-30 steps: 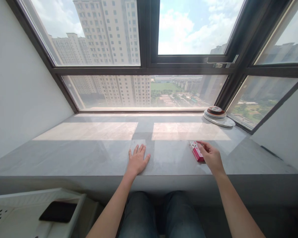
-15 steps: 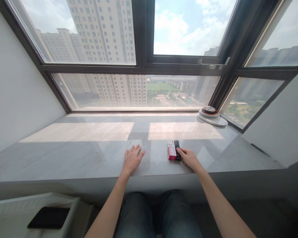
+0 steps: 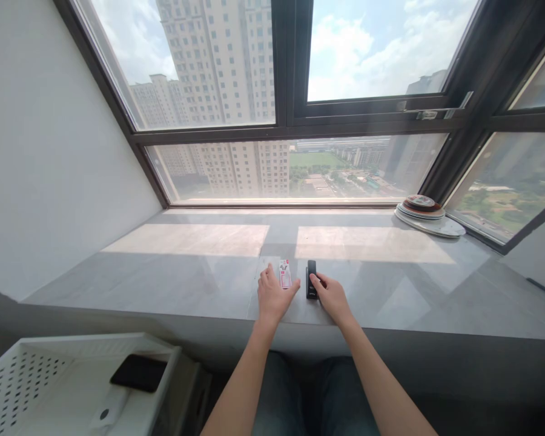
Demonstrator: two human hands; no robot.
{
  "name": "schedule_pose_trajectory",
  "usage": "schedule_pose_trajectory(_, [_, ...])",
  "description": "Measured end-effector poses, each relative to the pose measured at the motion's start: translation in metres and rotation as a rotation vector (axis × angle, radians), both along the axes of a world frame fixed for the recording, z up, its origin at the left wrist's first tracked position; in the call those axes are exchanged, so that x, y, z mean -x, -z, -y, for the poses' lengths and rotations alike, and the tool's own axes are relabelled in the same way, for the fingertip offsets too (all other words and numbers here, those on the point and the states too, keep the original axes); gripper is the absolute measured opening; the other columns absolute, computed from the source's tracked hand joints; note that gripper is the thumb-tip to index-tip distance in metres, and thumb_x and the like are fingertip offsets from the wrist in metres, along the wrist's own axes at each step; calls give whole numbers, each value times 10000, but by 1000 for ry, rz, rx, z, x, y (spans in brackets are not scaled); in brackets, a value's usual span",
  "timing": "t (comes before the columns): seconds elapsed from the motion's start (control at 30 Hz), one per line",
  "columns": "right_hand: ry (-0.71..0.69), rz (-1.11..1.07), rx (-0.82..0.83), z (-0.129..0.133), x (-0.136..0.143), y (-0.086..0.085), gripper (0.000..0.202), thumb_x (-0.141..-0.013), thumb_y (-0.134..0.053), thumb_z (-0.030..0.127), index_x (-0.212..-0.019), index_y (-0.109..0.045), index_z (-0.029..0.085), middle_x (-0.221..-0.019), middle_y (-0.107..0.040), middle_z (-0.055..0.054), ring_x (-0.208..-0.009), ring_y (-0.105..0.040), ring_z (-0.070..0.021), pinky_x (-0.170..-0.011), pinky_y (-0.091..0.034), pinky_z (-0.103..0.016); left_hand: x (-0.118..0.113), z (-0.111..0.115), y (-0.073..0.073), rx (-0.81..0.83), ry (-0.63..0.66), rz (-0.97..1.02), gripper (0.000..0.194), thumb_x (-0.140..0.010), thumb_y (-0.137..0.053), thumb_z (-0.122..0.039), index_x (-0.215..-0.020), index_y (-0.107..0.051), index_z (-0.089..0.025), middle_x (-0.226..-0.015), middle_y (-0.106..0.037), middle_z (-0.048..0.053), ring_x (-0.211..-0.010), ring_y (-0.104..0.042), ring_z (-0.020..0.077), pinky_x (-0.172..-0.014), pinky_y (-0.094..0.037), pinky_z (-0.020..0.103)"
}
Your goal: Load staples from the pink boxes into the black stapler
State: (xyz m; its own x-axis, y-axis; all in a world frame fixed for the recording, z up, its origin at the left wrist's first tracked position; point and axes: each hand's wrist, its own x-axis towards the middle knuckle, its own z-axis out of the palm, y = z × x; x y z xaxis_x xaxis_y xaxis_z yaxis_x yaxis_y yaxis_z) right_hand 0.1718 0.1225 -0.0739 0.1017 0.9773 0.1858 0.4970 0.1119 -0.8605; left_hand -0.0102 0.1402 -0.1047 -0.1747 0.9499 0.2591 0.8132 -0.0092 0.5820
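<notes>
On the grey stone window ledge [image 3: 200,290], my right hand [image 3: 330,297] grips a black stapler [image 3: 312,280], with the thumb on its top. To the left of the stapler, across a small gap, lies a small white and red box [image 3: 284,274]. My left hand [image 3: 275,297] is at this box, fingers stretched and thumb spread to the right, so the box shows between index finger and thumb. Its lower end is partly hidden by the hand, and whether the fingers touch it I cannot tell.
A stack of plates [image 3: 424,213] stands at the back right corner by the window frame [image 3: 300,130]. Below the ledge at left is a white perforated plastic basket [image 3: 36,369] with a black phone [image 3: 138,372] in it. A white wall [image 3: 72,151] rises at left.
The box, earlier against the stapler's left side, now lies apart from it, farther left. My left hand has come over to the box. The stapler has shifted left, and the view has turned left.
</notes>
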Motion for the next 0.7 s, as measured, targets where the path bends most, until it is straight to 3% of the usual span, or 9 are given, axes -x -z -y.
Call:
schedule_pose_trajectory(0.07, [30, -36, 8, 3, -12, 3, 678, -841, -502, 722, -1078, -777, 148, -648, -672, -49, -660, -606, -238, -593, -445, -300, -8, 11, 2, -15, -62, -81, 908, -848, -567, -635, -1554, -244, -164, -1416, -491, 202, -1329, -438, 380, -1065, -368, 499])
schedule_pose_trajectory(0.13, [47, -55, 17, 5, -20, 5, 695, -820, -531, 724, -1094, -775, 133, -627, -656, -42, -630, -589, -225, -579, -438, -296, -6, 19, 3, -12, -65, -125, 737, -889, -533, -566, -1501, -360, -193, -1311, -558, 178, -1247, -496, 365, -1016, -398, 491])
schedule_pose_trajectory(0.23, [48, -62, 19, 7, -23, 8, 697, -814, -540, 725, -1093, -777, 132, -615, -642, -38, -611, -574, -217, -565, -430, -292, 14, 23, 2, -50, -58, -143, 565, -926, -487, -528, -1399, -497, -219, -1236, -595, 142, -1179, -527, 322, -989, -417, 441])
schedule_pose_trajectory(0.37, [47, -63, 22, 8, -21, 8, 705, -817, -532, 731, -1095, -779, 132, -587, -621, -34, -587, -560, -212, -539, -416, -289, 47, 11, -5, -51, -109, -174, 472, -922, -501, -502, -1298, -588, -230, -1200, -621, 122, -1154, -530, 314, -973, -423, 431])
schedule_pose_trajectory(0.53, [42, -61, 12, 10, -22, 5, 684, -823, -530, 721, -1095, -782, 147, -592, -623, -32, -579, -556, -208, -531, -411, -284, 61, -9, -17, -8, -170, -184, 444, -902, -540, -511, -1244, -613, -238, -1222, -620, 128, -1170, -521, 331, -948, -420, 449])
schedule_pose_trajectory(0.7, [35, -65, 1, 6, -25, 13, 686, -834, -517, 720, -1102, -778, 145, -582, -618, -30, -577, -549, -207, -535, -407, -284, 71, 7, -23, -115, -224, -176, 376, -942, -472, -515, -1148, -626, -240, -1189, -625, 111, -1145, -530, 309, -938, -421, 433])
